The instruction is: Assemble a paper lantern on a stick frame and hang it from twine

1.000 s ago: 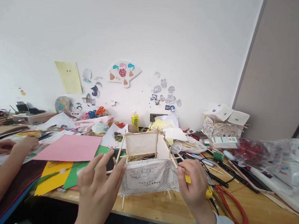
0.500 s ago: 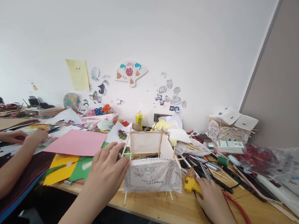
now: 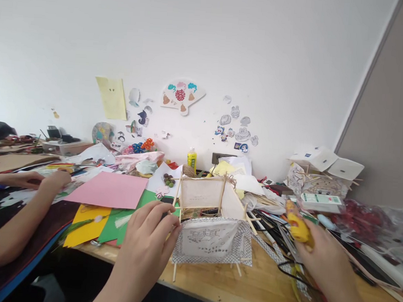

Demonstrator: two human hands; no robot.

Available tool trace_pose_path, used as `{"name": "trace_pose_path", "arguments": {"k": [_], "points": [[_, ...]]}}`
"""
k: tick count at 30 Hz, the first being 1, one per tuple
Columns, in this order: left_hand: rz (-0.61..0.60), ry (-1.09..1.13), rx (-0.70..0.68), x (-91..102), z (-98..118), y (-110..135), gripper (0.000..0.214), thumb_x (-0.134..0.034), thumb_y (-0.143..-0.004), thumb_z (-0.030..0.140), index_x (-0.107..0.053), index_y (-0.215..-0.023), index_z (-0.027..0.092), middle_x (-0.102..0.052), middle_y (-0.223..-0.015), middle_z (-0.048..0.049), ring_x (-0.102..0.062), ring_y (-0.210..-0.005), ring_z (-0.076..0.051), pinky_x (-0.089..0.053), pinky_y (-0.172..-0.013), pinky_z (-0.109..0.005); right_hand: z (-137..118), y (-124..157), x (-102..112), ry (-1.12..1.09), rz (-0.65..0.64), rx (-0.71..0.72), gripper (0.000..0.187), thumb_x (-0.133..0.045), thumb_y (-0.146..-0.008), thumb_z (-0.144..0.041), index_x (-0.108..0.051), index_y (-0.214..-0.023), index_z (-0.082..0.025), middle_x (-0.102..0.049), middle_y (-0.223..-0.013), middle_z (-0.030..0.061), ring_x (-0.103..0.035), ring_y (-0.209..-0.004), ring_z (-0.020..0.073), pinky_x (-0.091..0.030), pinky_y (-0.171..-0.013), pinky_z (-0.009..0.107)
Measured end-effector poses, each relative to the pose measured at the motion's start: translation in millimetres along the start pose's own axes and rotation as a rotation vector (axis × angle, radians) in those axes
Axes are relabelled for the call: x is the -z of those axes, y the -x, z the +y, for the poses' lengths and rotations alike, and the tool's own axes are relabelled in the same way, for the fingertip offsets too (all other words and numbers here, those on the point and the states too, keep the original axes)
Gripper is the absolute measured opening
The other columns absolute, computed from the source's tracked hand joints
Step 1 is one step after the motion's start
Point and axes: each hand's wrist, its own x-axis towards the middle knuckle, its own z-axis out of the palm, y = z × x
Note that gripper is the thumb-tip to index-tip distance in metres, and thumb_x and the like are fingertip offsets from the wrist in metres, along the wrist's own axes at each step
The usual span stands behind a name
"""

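Head view: left hand (image 3: 146, 246) pinches paper lantern frame (image 3: 212, 237) by its left post, near table (image 3: 247, 290) front edge; right hand (image 3: 328, 263) grips yellow glue gun (image 3: 295, 225) right of frame, nozzle up.

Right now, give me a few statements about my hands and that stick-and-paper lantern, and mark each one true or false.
1. The right hand holds a yellow glue gun. True.
2. The left hand lies flat on pink paper. False: it touches the left side of the lantern frame; the pink paper lies farther left.
3. The yellow glue gun touches the lantern frame. False: it is held apart, off to the frame's right.
4. A yellow bottle stands by the wall behind the lantern frame. True.
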Motion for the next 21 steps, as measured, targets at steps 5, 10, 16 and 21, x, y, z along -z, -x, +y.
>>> {"name": "trace_pose_path", "arguments": {"k": [5, 10, 16, 21], "points": [[0.064, -0.026, 0.006, -1.4, 4.4, 9.9, 0.007, -0.056, -0.084, 0.01, -0.055, -0.082, 0.017, -0.055, -0.112, -0.0139, -0.05, -0.11, -0.032, -0.043, -0.087, -0.049, -27.5, -45.9, 55.5, -0.217, 0.191, -0.054, 0.036, -0.047, -0.084, -0.05, -0.06, -0.098, -0.019, -0.067, -0.09, 0.0098, -0.064, -0.079, 0.025, -0.051, -0.069, 0.037], [0.096, -0.062, -0.051, -5.9, 2.5, 25.3, 0.015, -0.064, -0.079, 0.006, -0.058, -0.088, 0.017, -0.051, -0.123, -0.0165, -0.047, -0.117, -0.035, -0.044, -0.091, -0.05, -76.2, -69.4, 77.7, -0.552, 0.124, 0.023, 0.03, -0.06, -0.081, -0.052, -0.065, -0.091, -0.024, -0.07, -0.083, 0.0046, -0.065, -0.069, 0.0202, -0.051, -0.06, 0.03], [0.141, -0.037, -0.041, -10.2, 1.2, 33.8, 0.022, -0.066, -0.077, 0.002, -0.059, -0.094, 0.014, -0.054, -0.117, -0.0157, -0.048, -0.116, -0.033, -0.046, -0.093, -0.049, -121.1, -79.6, 74.0, -0.885, -0.101, 0.236, 0.034, -0.055, -0.084, -0.055, -0.069, -0.079, -0.024, -0.072, -0.078, 0.0046, -0.068, -0.067, 0.0212, -0.05, -0.05, 0.028], [0.093, 0.022, 0.06, -15.3, -0.6, 38.1, 0.019, -0.058, -0.084, 0.008, -0.056, -0.099, 0.017, -0.052, -0.116, -0.0123, -0.054, -0.112, -0.024, -0.053, -0.089, -0.039, -116.2, -76.5, 72.2, -0.99, -0.226, 0.07, 0.036, -0.06, -0.078, -0.06, -0.07, -0.083, -0.025, -0.072, -0.083, 0.0064, -0.068, -0.073, 0.0268, -0.055, -0.059, 0.036]]}}
